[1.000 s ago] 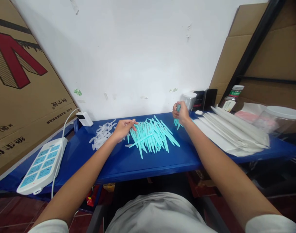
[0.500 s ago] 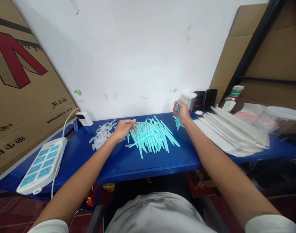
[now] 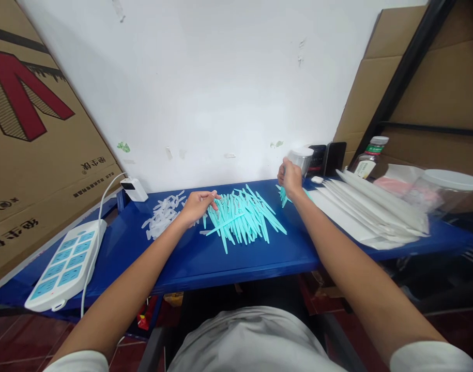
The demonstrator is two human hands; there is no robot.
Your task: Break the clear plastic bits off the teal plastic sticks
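A heap of slim, tapered turquoise plastic sticks point(image 3: 246, 219) lies across the middle of the blue table point(image 3: 228, 264). My left hand point(image 3: 199, 205) rests at the heap's upper left edge, thumb and fingers drawn together; whether something small is between them is hidden. To its left is a loose pile of small translucent plastic pieces point(image 3: 162, 216). My right hand point(image 3: 291, 178) is curled closed near the back of the table, with no stick showing in it. Just below its fingers lies a smaller group of turquoise sticks point(image 3: 283, 196).
Behind my right hand stand a clear jar point(image 3: 304, 155) and dark phones point(image 3: 334, 159). White envelopes point(image 3: 370, 212), a bottle point(image 3: 370, 157) and a lidded tub point(image 3: 449, 186) occupy the right end. At left are a power strip point(image 3: 67, 266), a white charger point(image 3: 134, 189) and a large carton point(image 3: 38, 155).
My right hand has let go of the turquoise sticks it held upright; they no longer show in its fingers. Turquoise now shows beside its wrist. My left hand stays in place.
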